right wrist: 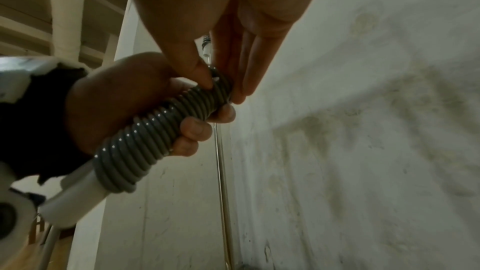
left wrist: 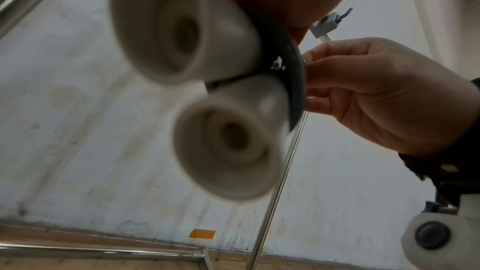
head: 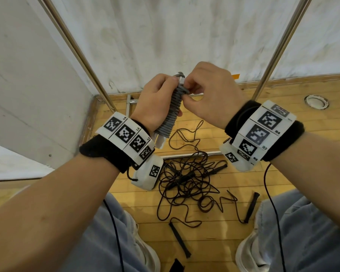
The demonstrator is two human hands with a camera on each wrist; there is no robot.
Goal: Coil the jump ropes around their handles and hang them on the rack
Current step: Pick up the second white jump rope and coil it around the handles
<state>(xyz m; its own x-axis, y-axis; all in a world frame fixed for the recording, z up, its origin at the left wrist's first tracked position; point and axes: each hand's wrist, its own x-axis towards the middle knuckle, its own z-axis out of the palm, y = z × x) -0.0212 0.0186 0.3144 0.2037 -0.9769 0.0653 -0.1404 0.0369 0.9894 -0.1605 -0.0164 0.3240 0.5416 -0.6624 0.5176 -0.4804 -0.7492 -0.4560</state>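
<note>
Left hand point(head: 155, 101) grips 1 grey rope coil point(head: 172, 112) wound on 2 white handles point(left wrist: 182, 28), held at chest height. Right hand point(head: 210, 95) pinches coil top. Dark ropes point(head: 186, 179) tangled on floor, 3 black handles point(head: 180, 240) clearly visible.

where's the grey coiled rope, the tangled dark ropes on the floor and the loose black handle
grey coiled rope point(head: 170, 114): head view, middle of the coil.
tangled dark ropes point(head: 186, 179): head view, centre of the tangle.
loose black handle point(head: 180, 240): head view, mid-shaft, lying on the floor.

Both forearms are raised, hands meeting at chest height. The left hand point(head: 155, 101) grips; the right hand point(head: 208, 93) pinches with its fingertips.
</note>
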